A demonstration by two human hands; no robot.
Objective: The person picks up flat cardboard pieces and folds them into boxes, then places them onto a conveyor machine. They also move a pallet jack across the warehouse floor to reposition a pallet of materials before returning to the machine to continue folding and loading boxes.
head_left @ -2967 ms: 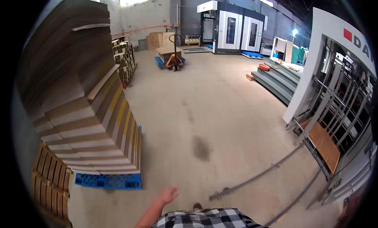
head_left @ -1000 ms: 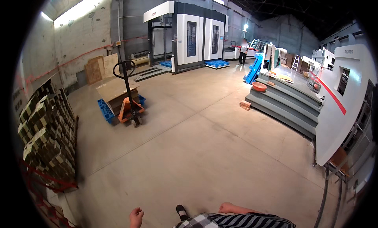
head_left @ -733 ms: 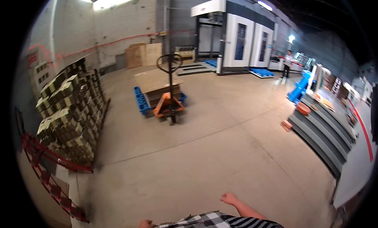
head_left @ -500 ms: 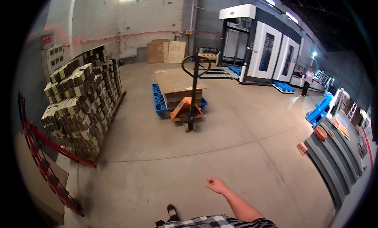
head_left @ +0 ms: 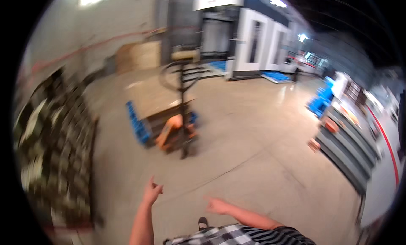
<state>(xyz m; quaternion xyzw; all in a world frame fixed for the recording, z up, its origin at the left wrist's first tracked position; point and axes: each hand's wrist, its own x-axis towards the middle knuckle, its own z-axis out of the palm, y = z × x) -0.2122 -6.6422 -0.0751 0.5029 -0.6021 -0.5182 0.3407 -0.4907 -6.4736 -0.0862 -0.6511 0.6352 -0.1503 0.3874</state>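
Note:
My left hand (head_left: 152,191) is raised at the lower middle, a finger stretched forward and another bent aside, with nothing held. To its right is my right hand (head_left: 218,205), smeared by motion, one finger pointing left and nothing visible in it. Both hands are apart from everything around them. Ahead of them stands an orange pallet jack (head_left: 172,133) with a dark upright loop handle. Its forks go under a blue plastic pallet (head_left: 137,125) that carries a stack of brown sheets (head_left: 158,97).
On the left rises a tall stack of bundled packs (head_left: 55,147). A white and dark machine (head_left: 253,37) stands at the back, with a blue pallet (head_left: 275,77) beside it. Grey steps (head_left: 347,145) are on the right. A person (head_left: 296,67) stands far off.
My view has swung to the right and the pallet jack appears nearer. My left arm has come into view. My right hand has shifted slightly left and lower in the picture.

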